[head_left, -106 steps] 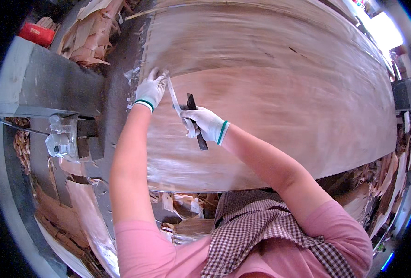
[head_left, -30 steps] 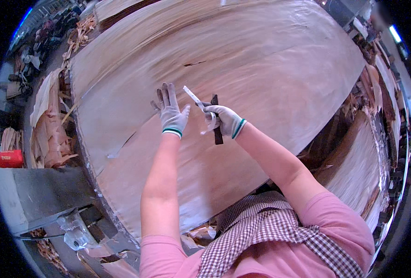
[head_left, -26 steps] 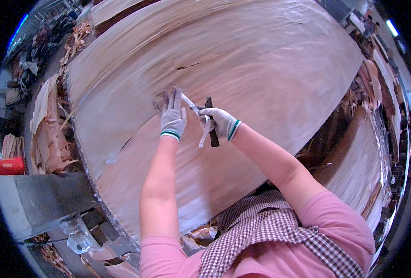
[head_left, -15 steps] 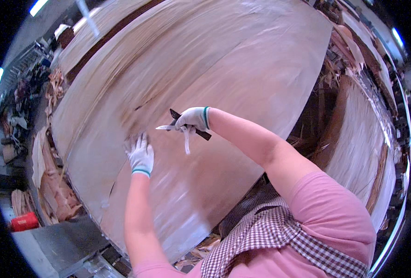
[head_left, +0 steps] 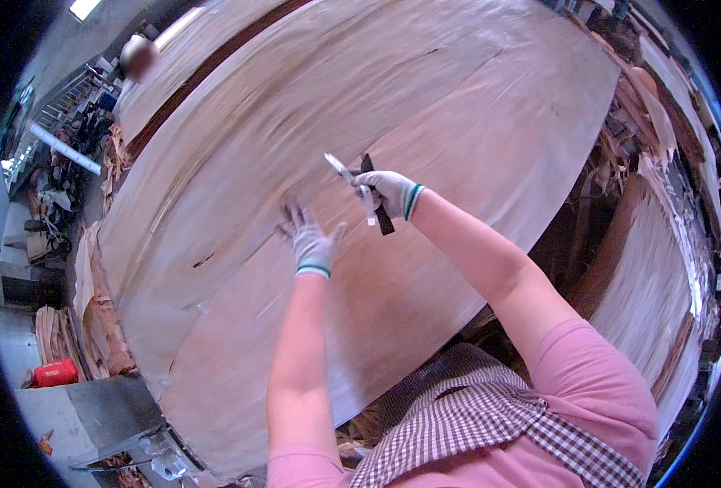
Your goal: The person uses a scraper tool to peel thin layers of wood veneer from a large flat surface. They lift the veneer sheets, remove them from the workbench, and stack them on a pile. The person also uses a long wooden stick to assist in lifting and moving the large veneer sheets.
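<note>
Two gloved hands at one broad wood veneer surface [head_left: 490, 154], pale to pinkish, filling the middle of the scene. Left hand [head_left: 312, 242]: fingers extended and spread, tips blurred, nothing held, near a seam [head_left: 250, 258]; contact with the veneer cannot be told. Right hand [head_left: 394, 194]: fingers closed round a dark flat bar [head_left: 386, 224] and a white strip [head_left: 338, 166], one end pointing far and left. Open room: wide veneer beyond both hands. Edges: at right, a dark gap [head_left: 568, 228], then a second veneer stack [head_left: 641, 276]; at left, scraps [head_left: 106, 329] and, nearer, a grey metal box [head_left: 120, 413]
</note>
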{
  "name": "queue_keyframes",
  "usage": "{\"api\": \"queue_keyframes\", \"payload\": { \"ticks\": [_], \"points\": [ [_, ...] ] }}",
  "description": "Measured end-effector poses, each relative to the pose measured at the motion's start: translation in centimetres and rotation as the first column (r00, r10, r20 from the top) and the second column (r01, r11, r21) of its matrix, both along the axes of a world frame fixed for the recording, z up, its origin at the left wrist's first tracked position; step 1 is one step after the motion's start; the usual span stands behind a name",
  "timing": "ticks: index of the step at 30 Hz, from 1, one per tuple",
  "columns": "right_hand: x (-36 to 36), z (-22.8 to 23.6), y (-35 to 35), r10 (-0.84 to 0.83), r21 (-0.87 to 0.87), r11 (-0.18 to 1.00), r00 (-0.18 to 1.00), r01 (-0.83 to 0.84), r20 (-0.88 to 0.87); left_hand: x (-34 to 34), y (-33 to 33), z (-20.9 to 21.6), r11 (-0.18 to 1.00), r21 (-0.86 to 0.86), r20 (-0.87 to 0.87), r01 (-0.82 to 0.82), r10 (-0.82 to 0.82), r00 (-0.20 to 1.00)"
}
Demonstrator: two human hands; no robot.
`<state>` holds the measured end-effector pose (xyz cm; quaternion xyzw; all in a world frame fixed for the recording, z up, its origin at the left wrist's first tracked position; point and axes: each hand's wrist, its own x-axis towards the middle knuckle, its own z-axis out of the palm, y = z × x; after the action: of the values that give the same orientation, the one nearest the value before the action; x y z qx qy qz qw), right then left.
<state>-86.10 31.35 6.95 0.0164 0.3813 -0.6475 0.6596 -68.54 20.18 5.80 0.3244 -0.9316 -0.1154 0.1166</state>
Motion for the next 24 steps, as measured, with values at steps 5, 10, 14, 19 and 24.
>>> {"api": "queue_keyframes", "payload": {
  "ticks": [5,10,14,19,24],
  "points": [
    [-1.0,-1.7,0.6,0.108,0.103,0.988,0.992,-0.114,0.059,-7.2,0.6,1.8,0.981,-0.055,0.237,0.187,-0.169,0.957],
    [-2.7,1.1,0.8,0.462,0.404,0.883,0.593,-0.238,-0.66,-7.1,-0.9,-1.3,0.967,-0.047,0.277,0.251,-0.228,0.933],
    [-8.0,3.5,3.0,0.684,0.65,0.704,0.028,-0.285,-0.729,-7.9,-0.2,-1.1,0.961,-0.06,0.308,0.272,-0.241,0.92],
    [-15.1,5.6,16.5,0.353,0.274,0.935,0.566,-0.223,-0.745,-7.7,0.4,-0.1,0.982,-0.085,0.408,0.168,-0.12,0.905],
    [-26.4,7.6,34.9,0.2,0.247,0.969,0.644,-0.017,-0.738,-12.3,4.3,3.7,0.989,-0.134,0.429,-0.06,0.113,0.896]
  ]
}}
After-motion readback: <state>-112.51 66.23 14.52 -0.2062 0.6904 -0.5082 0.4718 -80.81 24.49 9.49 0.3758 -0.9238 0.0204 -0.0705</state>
